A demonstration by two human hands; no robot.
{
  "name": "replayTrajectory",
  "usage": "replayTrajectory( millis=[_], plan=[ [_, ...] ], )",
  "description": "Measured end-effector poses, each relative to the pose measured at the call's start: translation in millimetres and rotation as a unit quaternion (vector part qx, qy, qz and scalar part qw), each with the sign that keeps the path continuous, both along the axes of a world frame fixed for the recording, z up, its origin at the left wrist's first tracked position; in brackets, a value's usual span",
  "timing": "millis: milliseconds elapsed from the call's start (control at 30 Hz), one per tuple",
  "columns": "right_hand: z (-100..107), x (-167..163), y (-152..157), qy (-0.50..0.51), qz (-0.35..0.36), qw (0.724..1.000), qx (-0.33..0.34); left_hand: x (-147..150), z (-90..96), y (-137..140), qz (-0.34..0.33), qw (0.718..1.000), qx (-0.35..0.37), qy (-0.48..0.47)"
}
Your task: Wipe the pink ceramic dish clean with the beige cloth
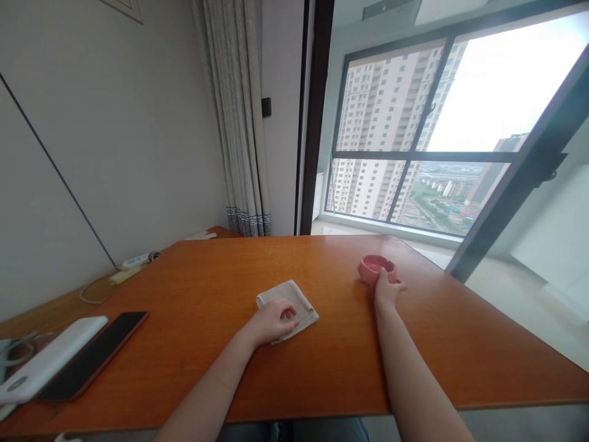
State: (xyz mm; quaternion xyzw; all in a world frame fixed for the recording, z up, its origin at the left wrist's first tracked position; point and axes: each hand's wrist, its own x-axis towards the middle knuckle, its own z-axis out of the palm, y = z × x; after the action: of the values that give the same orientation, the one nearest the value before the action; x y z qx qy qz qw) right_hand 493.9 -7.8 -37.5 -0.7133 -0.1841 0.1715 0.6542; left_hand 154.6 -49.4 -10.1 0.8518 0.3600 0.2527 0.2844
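Observation:
A folded pale cloth (294, 301) lies on the wooden table near its middle. On top of the cloth rests my left hand (274, 320), its fingers loosely curled in toward the palm with nothing visible in them. Farther right and back is a round pink ashtray (369, 270) with a notched rim. My right hand (387, 288) grips the ashtray's near side, thumb over the rim; some of its fingers are hidden from view. The ashtray appears to stand upright on the tabletop.
At the table's (207, 368) left lie a black phone (94, 356) and a white oblong device (55, 356) side by side. A power strip (134, 261) with a cable sits by the wall. Behind are a curtain (239, 110) and a large window (414, 153).

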Motion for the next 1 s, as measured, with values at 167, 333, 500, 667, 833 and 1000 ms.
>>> replayTrajectory(
  millis=[167,333,500,667,833,1000],
  plan=[
    [-2,10,3,0.029,-0.048,0.994,-0.094,-1,1.9,1,0.0,0.999,0.002,0.054],
    [3,20,3,0.093,-0.004,0.989,-0.111,-1,0.3,2,0.005,0.997,0.001,0.074],
    [0,31,1,0.053,0.03,0.992,-0.11,-2,-1.0,3,0.004,0.996,0.006,0.092],
    [-6,40,-1,-0.056,0.019,0.986,-0.154,-5,2.1,2,0.016,0.992,0.014,0.121],
    [-4,40,-5,-0.092,0.015,0.982,-0.165,-4,1.0,3,0.038,0.992,0.02,0.115],
    [-4,39,-7,-0.118,0.021,0.977,-0.177,-4,2.7,3,0.034,0.993,0.027,0.11]
  ],
)
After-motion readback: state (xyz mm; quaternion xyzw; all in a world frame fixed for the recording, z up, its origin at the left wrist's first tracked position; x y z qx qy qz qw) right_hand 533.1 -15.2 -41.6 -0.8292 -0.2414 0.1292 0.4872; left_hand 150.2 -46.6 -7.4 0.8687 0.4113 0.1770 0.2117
